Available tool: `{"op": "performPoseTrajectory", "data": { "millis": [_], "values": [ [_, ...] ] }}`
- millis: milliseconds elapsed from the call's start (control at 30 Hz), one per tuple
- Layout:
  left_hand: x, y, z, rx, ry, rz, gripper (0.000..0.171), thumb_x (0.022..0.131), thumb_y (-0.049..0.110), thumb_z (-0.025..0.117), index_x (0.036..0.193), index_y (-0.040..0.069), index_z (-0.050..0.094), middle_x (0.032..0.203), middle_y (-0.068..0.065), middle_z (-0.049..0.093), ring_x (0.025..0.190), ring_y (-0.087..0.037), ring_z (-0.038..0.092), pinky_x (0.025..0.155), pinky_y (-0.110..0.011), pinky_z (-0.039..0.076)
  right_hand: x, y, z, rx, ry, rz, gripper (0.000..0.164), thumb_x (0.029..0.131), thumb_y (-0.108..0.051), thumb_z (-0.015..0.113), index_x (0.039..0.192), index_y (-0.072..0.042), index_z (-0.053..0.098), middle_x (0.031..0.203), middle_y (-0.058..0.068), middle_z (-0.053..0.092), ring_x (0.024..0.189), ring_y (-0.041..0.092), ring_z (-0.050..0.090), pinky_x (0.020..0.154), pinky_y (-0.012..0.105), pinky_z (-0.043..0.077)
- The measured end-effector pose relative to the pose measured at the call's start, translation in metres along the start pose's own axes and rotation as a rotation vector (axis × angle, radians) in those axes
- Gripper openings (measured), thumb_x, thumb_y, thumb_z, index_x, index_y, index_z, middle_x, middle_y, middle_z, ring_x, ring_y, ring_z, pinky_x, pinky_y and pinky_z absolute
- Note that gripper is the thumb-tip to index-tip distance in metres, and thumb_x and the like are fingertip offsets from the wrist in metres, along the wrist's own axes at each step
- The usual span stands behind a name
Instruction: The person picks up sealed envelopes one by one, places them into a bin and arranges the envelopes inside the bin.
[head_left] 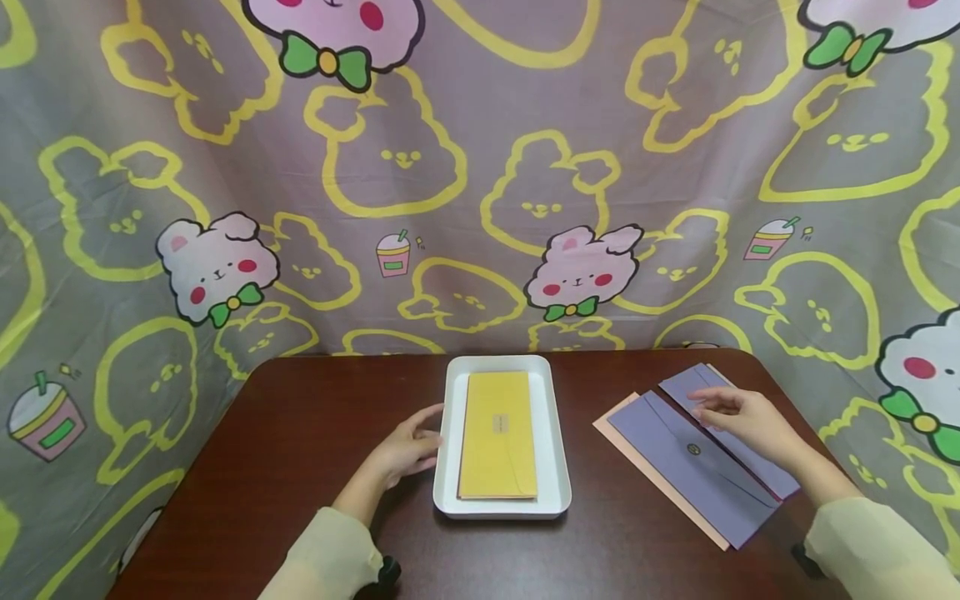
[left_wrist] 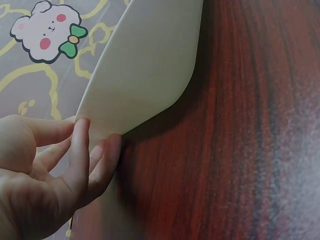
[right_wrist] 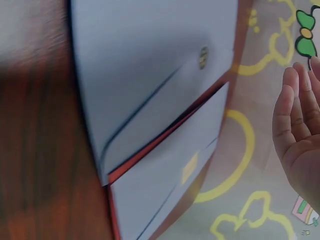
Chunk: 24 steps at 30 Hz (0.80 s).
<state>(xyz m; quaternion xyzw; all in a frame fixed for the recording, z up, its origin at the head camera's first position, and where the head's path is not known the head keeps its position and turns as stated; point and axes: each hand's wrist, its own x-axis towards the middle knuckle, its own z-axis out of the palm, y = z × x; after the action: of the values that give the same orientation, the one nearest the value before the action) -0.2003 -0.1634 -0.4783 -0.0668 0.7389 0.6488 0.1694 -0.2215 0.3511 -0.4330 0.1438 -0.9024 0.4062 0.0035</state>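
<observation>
A white tray (head_left: pixel 558 492) stands mid-table with a yellow envelope (head_left: pixel 497 458) lying in it; a thin darker edge shows beneath the envelope. My left hand (head_left: pixel 405 450) is at the tray's left side, its loosely bent fingers (left_wrist: pixel 80 150) touching the outer wall near a corner in the left wrist view. To the right lie a purple envelope (head_left: pixel 675 442) with a round seal and a second purple envelope (head_left: pixel 765 462) beside it. My right hand (head_left: pixel 742 417) hovers over the second one, fingers relaxed and holding nothing. In the right wrist view both envelopes lie apart from the hand.
Peach paper (head_left: pixel 660 492) sticks out under the sealed purple envelope, and a red edge (right_wrist: pixel 135 167) shows between the two purple ones. The dark brown table (head_left: pixel 315 417) ends at a patterned curtain (head_left: pixel 450 250) behind and at both sides.
</observation>
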Motion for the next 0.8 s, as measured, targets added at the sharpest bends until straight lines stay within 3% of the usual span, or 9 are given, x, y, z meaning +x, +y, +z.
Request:
{"op": "performPoseTrajectory", "data": {
  "millis": [233,500,800],
  "values": [
    [0.000,0.000,0.000,-0.001,-0.009,0.001,0.060,0.101,0.001,0.059,0.157,0.012,0.040,0.123,-0.023,0.059,0.100,-0.025,0.066,0.089,-0.043,0.058,-0.010,0.016,0.007,-0.064,-0.023,0.021,0.033,0.093,-0.007,0.075,0.121,0.010,0.068,0.096,0.012,0.075,0.082,0.002,0.066,0.068,0.022,0.055],
    [0.000,-0.003,0.001,-0.003,-0.009,0.002,0.060,0.100,-0.001,0.059,0.157,0.011,0.040,0.122,-0.023,0.060,0.099,-0.025,0.066,0.089,-0.045,0.058,-0.019,0.031,0.010,-0.181,-0.058,0.001,0.030,0.088,-0.009,0.080,0.114,0.006,0.072,0.091,0.001,0.068,0.080,0.000,0.063,0.067,0.024,0.055],
    [0.002,-0.001,0.000,0.007,-0.003,-0.001,0.060,0.101,0.000,0.060,0.156,0.012,0.040,0.123,-0.022,0.059,0.099,-0.025,0.066,0.089,-0.045,0.059,-0.019,0.040,0.012,-0.256,-0.065,0.050,0.035,0.084,-0.014,0.084,0.111,0.004,0.072,0.086,0.001,0.070,0.079,0.018,0.067,0.064,0.029,0.053]
  ]
}}
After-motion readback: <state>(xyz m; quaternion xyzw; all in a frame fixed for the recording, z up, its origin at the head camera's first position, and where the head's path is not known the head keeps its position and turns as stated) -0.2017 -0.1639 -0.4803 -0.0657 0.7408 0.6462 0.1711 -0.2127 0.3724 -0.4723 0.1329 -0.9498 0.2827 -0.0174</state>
